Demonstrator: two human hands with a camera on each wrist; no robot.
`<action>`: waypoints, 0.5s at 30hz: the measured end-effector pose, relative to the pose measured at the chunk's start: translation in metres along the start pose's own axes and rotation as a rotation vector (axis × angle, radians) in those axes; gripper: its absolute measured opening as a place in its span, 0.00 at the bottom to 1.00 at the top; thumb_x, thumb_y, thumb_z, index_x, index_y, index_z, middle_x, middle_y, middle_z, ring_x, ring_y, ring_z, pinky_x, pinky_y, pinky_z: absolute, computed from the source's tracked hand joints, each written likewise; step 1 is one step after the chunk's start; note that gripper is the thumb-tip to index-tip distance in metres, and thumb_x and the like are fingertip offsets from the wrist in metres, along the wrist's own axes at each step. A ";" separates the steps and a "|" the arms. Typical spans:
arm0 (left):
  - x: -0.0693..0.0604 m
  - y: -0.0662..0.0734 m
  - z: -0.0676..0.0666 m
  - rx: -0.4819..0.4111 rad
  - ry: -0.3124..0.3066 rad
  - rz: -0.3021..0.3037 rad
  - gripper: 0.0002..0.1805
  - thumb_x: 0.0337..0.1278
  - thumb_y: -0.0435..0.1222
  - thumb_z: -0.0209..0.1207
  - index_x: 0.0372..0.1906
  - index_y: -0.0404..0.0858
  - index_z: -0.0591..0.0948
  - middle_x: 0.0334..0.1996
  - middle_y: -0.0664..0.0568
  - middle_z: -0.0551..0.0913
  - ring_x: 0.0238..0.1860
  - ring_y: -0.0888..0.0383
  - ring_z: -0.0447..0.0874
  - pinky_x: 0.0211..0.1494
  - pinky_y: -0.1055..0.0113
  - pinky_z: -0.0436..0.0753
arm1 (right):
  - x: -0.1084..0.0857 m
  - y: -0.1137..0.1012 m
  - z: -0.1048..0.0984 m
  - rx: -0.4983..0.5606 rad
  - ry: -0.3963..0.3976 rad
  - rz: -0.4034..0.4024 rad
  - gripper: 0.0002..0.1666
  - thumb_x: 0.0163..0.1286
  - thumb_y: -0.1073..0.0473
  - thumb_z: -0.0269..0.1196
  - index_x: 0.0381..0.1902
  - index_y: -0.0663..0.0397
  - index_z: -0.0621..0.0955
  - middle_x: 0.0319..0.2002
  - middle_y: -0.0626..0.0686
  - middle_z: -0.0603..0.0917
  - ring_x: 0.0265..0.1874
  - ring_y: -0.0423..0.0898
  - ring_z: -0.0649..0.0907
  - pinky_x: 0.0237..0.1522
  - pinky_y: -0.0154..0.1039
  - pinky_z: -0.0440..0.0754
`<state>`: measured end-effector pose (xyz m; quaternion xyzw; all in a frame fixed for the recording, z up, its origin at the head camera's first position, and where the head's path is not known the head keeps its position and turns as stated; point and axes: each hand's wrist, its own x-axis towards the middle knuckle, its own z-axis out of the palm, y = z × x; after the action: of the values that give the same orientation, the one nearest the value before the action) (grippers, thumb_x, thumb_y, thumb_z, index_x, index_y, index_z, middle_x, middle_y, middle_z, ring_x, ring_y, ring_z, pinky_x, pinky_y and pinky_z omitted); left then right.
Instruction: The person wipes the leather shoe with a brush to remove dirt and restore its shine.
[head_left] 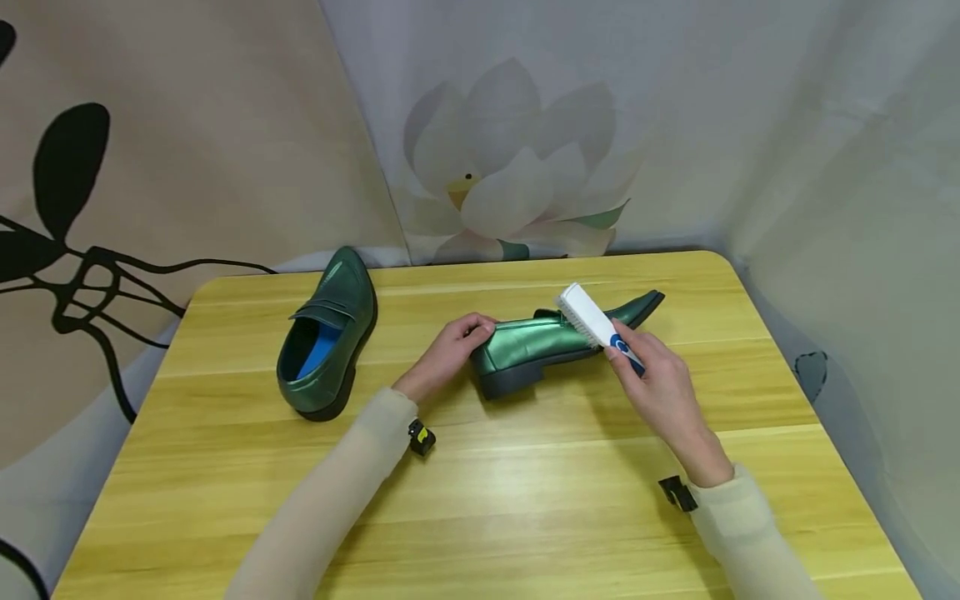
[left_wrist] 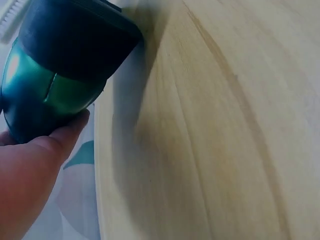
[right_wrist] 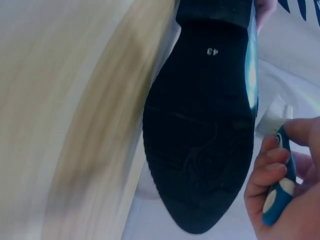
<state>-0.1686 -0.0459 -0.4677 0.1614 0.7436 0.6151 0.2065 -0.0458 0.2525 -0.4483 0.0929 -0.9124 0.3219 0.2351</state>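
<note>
A shiny green loafer (head_left: 525, 343) is held on its side a little above the table, toe pointing right. My left hand (head_left: 452, 352) grips it at the heel opening, thumb on the near side. In the left wrist view the black heel (left_wrist: 80, 40) faces the camera. My right hand (head_left: 663, 392) holds a white and blue brush (head_left: 592, 317) by its handle, bristles against the shoe's upper near the strap. The right wrist view shows the black sole (right_wrist: 200, 120) and the blue brush handle (right_wrist: 280, 195) within curled fingers.
A second green loafer (head_left: 327, 333) with a blue insole stands upright at the table's back left. The wooden table (head_left: 480, 517) has a rounded back edge. Behind it hangs a pale curtain (head_left: 517, 100) with a flower print.
</note>
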 end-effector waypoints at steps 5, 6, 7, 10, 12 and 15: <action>-0.004 -0.002 -0.004 -0.110 -0.016 0.003 0.19 0.85 0.37 0.44 0.55 0.24 0.77 0.65 0.36 0.76 0.66 0.48 0.72 0.68 0.58 0.71 | -0.001 -0.010 0.009 -0.042 -0.028 -0.079 0.28 0.69 0.64 0.71 0.65 0.65 0.80 0.37 0.59 0.84 0.25 0.47 0.74 0.24 0.39 0.70; -0.005 -0.001 -0.004 -0.123 -0.019 0.005 0.20 0.85 0.37 0.43 0.56 0.23 0.76 0.65 0.35 0.76 0.65 0.49 0.72 0.67 0.60 0.72 | -0.001 -0.013 0.011 -0.059 -0.035 -0.101 0.28 0.69 0.63 0.71 0.65 0.65 0.81 0.36 0.58 0.84 0.25 0.46 0.74 0.23 0.39 0.70; -0.005 -0.001 -0.004 -0.136 -0.024 0.006 0.20 0.85 0.36 0.43 0.57 0.22 0.75 0.64 0.34 0.76 0.64 0.49 0.72 0.66 0.61 0.72 | -0.001 -0.017 0.014 -0.079 -0.045 -0.126 0.28 0.68 0.62 0.72 0.64 0.65 0.81 0.36 0.58 0.83 0.24 0.45 0.73 0.23 0.38 0.70; -0.006 -0.002 -0.005 -0.134 -0.027 0.013 0.20 0.85 0.36 0.42 0.58 0.22 0.75 0.64 0.34 0.75 0.62 0.52 0.73 0.63 0.64 0.73 | -0.003 -0.028 0.022 -0.126 -0.091 -0.216 0.30 0.66 0.61 0.73 0.65 0.63 0.81 0.34 0.55 0.81 0.22 0.43 0.71 0.21 0.36 0.70; -0.006 -0.002 -0.005 -0.130 -0.028 0.015 0.20 0.85 0.36 0.42 0.57 0.22 0.75 0.64 0.34 0.75 0.62 0.52 0.73 0.63 0.64 0.74 | -0.004 -0.035 0.028 -0.143 -0.132 -0.283 0.31 0.65 0.60 0.74 0.65 0.61 0.81 0.33 0.53 0.79 0.21 0.41 0.70 0.19 0.34 0.69; -0.006 -0.002 -0.005 -0.135 -0.030 0.008 0.19 0.85 0.36 0.42 0.56 0.22 0.75 0.66 0.34 0.75 0.62 0.52 0.73 0.62 0.65 0.74 | -0.004 -0.045 0.034 -0.166 -0.175 -0.363 0.31 0.64 0.58 0.75 0.65 0.57 0.82 0.32 0.50 0.78 0.20 0.40 0.71 0.17 0.33 0.69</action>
<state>-0.1659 -0.0539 -0.4684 0.1594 0.6966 0.6622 0.2257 -0.0402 0.1968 -0.4491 0.2635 -0.9211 0.1886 0.2158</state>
